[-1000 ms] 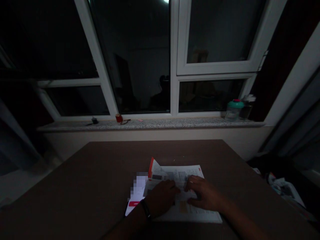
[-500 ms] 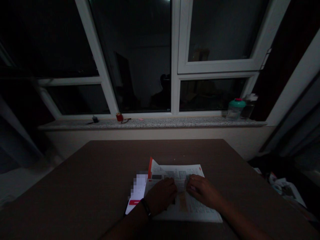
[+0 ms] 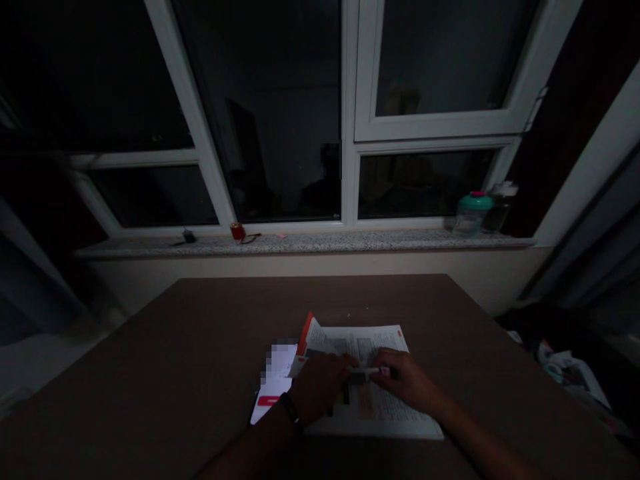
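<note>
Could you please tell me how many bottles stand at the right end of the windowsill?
2: the teal-lidded bottle, and the white-capped bottle just to its right. Something small behind them could be hidden.

Slim blk. wristband (image 3: pixel 290 410) w/ a slight sheen, snug round the hand end of the L forearm (image 3: pixel 255 441); too dim from here to ID the exact type. L hand (image 3: pixel 323 385), just past the wristband, is bare; R hand (image 3: pixel 406 379) & R forearm (image 3: pixel 475 432), off to the wristband's right, bare too.
</note>
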Available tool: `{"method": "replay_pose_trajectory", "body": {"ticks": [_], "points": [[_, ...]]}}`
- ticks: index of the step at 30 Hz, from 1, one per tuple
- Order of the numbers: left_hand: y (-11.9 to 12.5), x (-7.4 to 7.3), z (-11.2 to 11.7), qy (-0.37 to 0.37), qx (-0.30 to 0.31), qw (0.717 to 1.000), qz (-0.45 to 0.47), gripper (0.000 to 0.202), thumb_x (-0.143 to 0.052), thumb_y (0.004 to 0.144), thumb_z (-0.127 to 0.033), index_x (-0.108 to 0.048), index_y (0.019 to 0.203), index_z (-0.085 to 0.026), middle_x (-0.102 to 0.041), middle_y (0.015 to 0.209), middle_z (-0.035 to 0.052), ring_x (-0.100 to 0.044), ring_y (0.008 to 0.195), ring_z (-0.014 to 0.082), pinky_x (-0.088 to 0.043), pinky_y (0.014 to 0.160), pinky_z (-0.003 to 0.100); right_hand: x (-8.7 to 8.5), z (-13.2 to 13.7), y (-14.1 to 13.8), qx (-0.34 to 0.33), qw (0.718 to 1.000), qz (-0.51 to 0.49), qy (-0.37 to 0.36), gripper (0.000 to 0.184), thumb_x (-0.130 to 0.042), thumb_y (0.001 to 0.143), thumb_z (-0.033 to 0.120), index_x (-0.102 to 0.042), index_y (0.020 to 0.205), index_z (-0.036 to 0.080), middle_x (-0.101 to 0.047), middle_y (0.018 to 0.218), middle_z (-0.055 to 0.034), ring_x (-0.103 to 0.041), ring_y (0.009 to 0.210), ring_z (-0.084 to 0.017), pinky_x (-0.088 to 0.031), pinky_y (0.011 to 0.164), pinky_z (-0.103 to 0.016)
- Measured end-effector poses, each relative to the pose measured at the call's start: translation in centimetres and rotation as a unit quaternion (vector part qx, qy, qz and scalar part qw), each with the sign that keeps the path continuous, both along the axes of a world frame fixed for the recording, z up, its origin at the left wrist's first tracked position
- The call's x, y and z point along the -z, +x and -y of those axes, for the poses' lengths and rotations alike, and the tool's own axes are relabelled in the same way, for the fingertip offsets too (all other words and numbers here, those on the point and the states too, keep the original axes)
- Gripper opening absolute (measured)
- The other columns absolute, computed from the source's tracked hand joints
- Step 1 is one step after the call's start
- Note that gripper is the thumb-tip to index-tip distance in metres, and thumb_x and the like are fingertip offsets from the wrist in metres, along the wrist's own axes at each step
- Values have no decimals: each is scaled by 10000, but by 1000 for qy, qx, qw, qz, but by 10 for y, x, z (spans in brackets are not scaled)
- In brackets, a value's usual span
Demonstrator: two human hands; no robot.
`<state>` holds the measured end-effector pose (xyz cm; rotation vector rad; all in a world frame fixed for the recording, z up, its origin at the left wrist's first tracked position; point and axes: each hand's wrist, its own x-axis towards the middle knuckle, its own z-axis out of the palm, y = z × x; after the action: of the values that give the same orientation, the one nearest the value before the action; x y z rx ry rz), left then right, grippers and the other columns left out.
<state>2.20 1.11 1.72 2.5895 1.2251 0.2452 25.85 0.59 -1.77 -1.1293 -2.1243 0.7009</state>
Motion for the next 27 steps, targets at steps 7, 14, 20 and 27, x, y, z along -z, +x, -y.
{"method": "replay_pose_trajectory", "body": {"ticks": [7,14,20,27], "points": [[-1,0,-1,7,24,1000,14,231,-437,1017,-187,-597,1173,-241,-687,1065,24,-632,995,222,-452,859,326,0,0,1,1,1000,5,13,147,-574,900,243,-588,763,191,-541,738,14,-536,693,-139,-396,631,-240],[-2,3,3,36,28,998,31,212,-469,999,-194,-591,1166,-241,-675,1053,19,-617,955,222,-446,848,330,-4,-2,1,14,998,2,58,201,-521,947,299,-661,838,204,-595,780,-22,-580,756,-168,-449,687,-275],[-3,6,5,58,108,991,50,165,-563,977,-267,-613,1129,-229,-614,1166,37,-534,1121,226,-363,1011,369,-1,-6,10,68,993,-20,92,197,-512,925,269,-695,976,220,-633,818,-43,-607,796,-196,-482,744,-318],[-6,7,5,57,102,993,12,327,-630,942,-297,-576,1264,-322,-491,1374,38,-438,1245,280,-353,1030,453,-11,-2,11,115,989,-42,79,274,-407,946,264,-642,1077,209,-668,996,-79,-625,934,-224,-483,826,-350]]}}
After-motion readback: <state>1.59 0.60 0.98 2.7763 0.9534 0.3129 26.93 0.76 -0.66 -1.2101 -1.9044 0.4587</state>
